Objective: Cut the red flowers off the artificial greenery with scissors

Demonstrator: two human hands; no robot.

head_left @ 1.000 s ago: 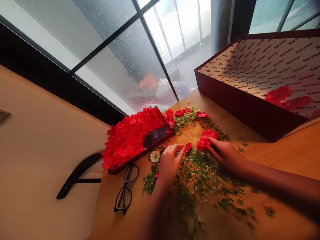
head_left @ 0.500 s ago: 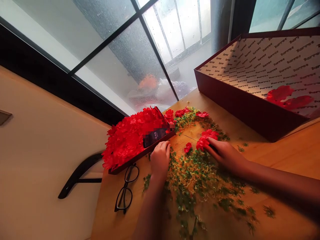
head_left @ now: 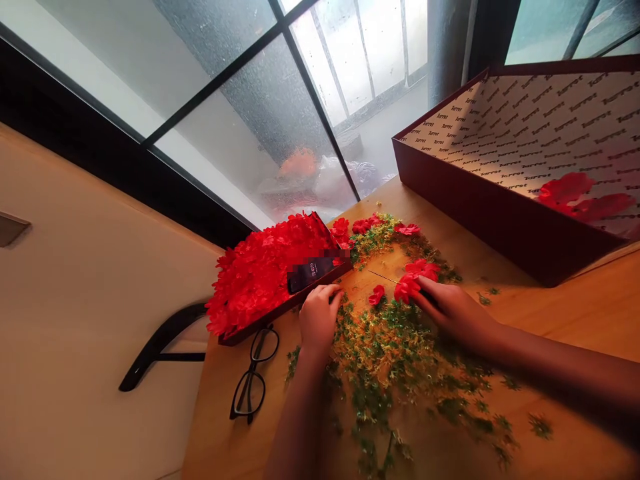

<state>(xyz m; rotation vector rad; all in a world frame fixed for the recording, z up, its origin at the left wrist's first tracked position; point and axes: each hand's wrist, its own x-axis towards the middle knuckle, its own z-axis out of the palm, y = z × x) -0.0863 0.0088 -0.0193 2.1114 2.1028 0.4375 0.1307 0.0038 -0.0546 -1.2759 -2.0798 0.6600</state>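
My right hand (head_left: 450, 303) pinches a long thin needle (head_left: 383, 275), whose bare tip points left. Red artificial flowers (head_left: 407, 288) are bunched on the needle at my fingertips. My left hand (head_left: 320, 313) is closed, fingers curled and tips together, beside the front edge of a shallow box. Whatever may be between those fingertips is too small or hidden to make out. One loose red flower (head_left: 377, 295) lies on the table between my hands. Small green and yellow artificial sprigs (head_left: 395, 347) spread beneath and around both hands.
Red petals heap the shallow dark box (head_left: 240, 337), with a phone (head_left: 310, 273) resting on them. Folded eyeglasses (head_left: 250, 373) lie at the table's left. A large maroon box (head_left: 475, 220) holding red petals stands at right. Behind the table is a window (head_left: 280, 100).
The view has shifted slightly. My left fingertips have moved a little to the right and curled closer together. The right hand keeps its grip on the needle and flowers.
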